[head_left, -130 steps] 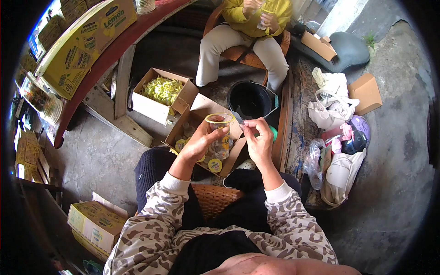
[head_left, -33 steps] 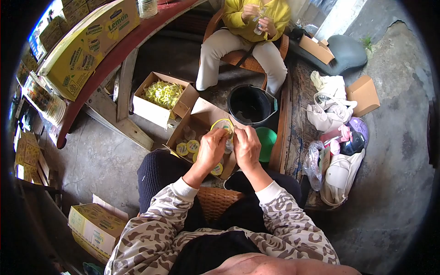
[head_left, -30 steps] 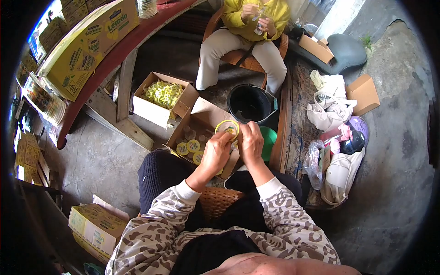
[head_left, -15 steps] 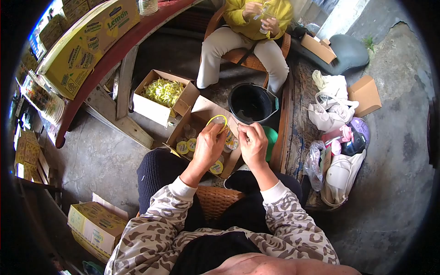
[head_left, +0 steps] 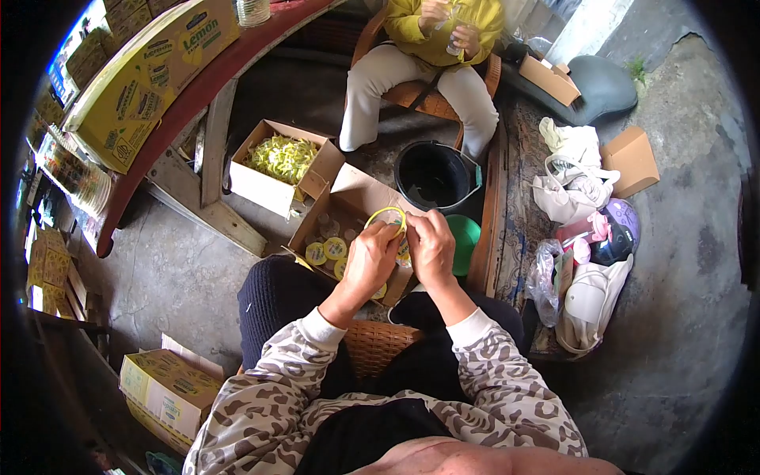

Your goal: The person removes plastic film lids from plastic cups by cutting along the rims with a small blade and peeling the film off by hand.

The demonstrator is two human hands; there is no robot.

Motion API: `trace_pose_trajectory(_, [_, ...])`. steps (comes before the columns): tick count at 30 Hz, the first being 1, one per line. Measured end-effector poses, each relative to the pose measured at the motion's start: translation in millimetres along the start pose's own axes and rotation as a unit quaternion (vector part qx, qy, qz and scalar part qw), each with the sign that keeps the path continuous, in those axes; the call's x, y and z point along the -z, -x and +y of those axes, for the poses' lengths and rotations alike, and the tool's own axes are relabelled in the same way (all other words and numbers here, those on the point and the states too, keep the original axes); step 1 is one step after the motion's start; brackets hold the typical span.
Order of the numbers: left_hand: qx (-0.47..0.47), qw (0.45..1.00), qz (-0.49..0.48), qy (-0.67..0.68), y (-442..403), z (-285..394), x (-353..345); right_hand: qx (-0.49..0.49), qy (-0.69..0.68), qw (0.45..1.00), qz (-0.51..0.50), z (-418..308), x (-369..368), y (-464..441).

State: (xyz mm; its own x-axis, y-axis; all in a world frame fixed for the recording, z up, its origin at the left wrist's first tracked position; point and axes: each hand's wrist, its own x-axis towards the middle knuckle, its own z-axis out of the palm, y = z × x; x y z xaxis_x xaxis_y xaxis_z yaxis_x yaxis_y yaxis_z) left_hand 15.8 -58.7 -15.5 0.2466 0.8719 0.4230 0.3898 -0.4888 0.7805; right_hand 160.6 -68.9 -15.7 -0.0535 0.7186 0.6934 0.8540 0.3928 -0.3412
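At frame centre, the yellow-rimmed clear cup [head_left: 388,214] lies at the fingertips, the left hand [head_left: 371,259] pinching the near side of its rim, the right hand [head_left: 431,247] set against the right edge with fingers bent together, their exact grip indeterminable. Both hands obscure the cup's lower body and part of the open carton [head_left: 366,188] beneath; the black bucket [head_left: 408,176] and green basin [head_left: 465,242] stand to the right. Compared with half a second earlier, the gap between the hands has closed.
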Motion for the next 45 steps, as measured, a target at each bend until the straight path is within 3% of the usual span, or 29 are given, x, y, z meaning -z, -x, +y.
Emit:
trace_pose_trajectory(3, [0.008,1.000,-0.006,0.003,-3,2,3,-0.066,-0.050,0.996,0.016,6,-1,0])
trace_pose_trajectory(16, [0.019,1.000,0.022,0.005,-10,-2,11,0.018,-0.001,1.000,-0.007,-8,11,-4])
trace_pose_trajectory(23, [-0.042,0.999,-0.025,-0.007,-2,1,3,-0.040,-0.032,0.999,0.001,2,4,-3])
trace_pose_trajectory(26, [-0.082,0.996,0.027,-0.034,-6,0,3,-0.057,-0.069,0.996,0.009,4,3,-3])
trace_pose_trajectory(39, [-0.046,0.998,0.012,-0.033,-11,-6,12,0.002,-0.018,1.000,0.006,-3,10,-4])
trace_pose_trajectory(45, [-0.075,0.997,-0.016,-0.018,-5,-1,4,-0.033,-0.034,0.999,0.011,4,4,-3])
